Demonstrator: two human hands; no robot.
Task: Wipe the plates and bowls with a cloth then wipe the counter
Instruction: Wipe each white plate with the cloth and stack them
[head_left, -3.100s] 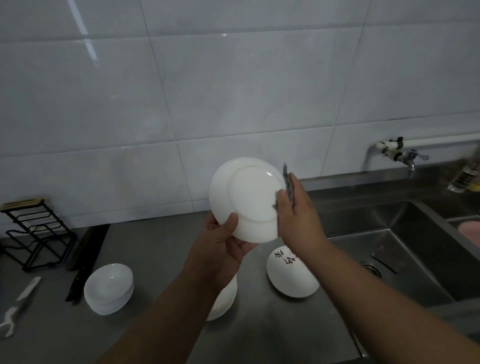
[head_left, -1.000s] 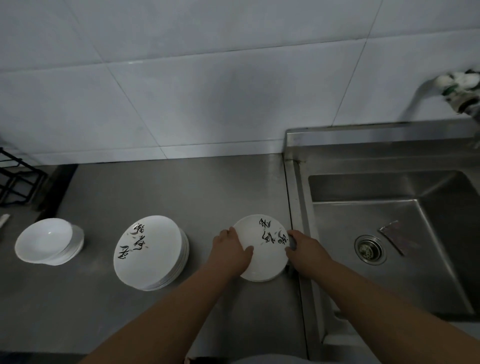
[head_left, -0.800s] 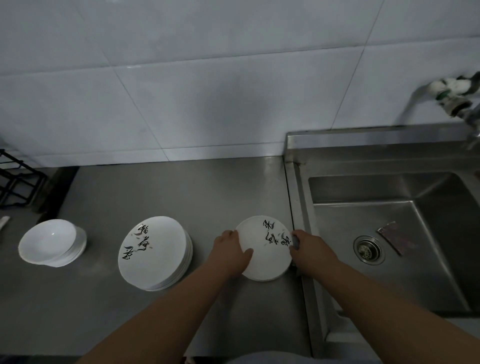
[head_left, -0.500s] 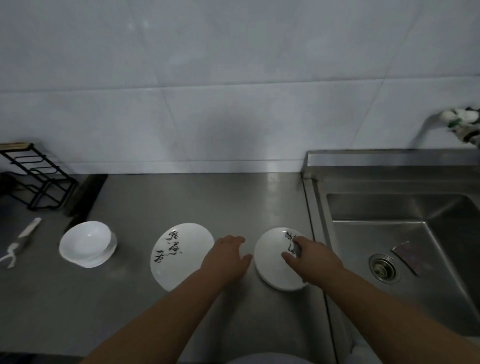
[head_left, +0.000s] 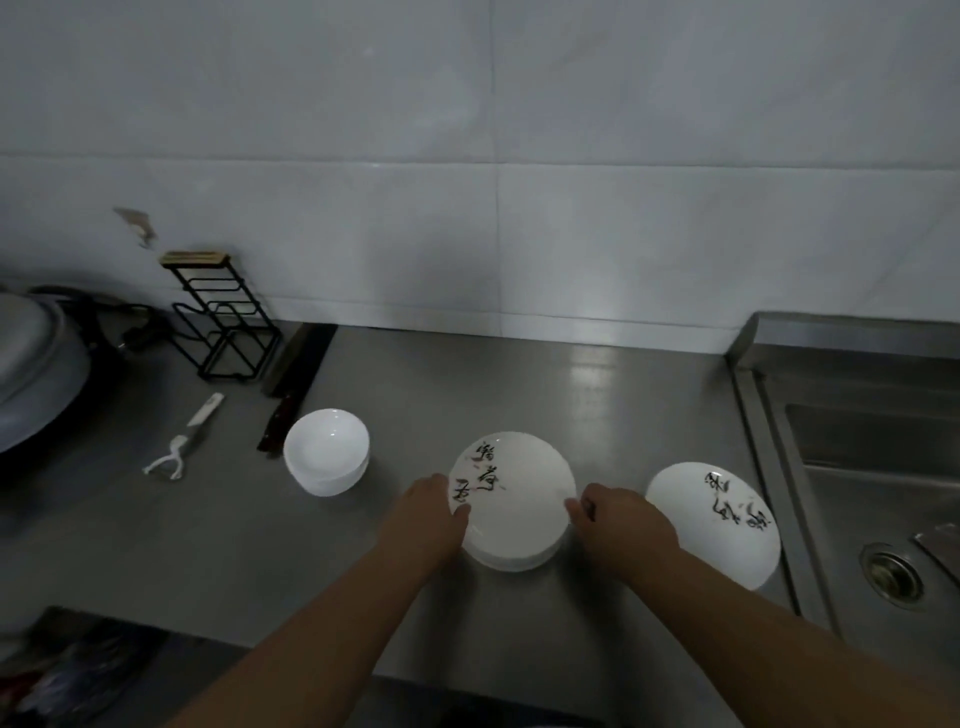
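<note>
Gripping the left rim of the stack of plates (head_left: 514, 512) with the left hand (head_left: 431, 512), fingers curled at the edge, thumb laid over the top plate beside its black brush lettering. Touching the right rim with the curled fingertips of the right hand (head_left: 623, 525), pinching a dark sliver of cloth (head_left: 586, 507) against the thumb; too little of it showing to tell more. Stack flat on the steel worktop (head_left: 519, 395), near its front edge. Just right of the stack and apart from it: a single plate (head_left: 711, 525) with the same lettering, lying flat close to the sink (head_left: 883, 467), drain (head_left: 891, 574) in the basin's bottom. Left of the stack and a little farther back: nested white bowls (head_left: 326, 452), upright. Beyond those, a white peeler (head_left: 184, 441) and a dark knife (head_left: 296, 384) lying on the worktop. Farther back, a black wire rack (head_left: 223, 317) against the tiled wall (head_left: 467, 208), with a large grey pan (head_left: 36, 364) at the far left.
</note>
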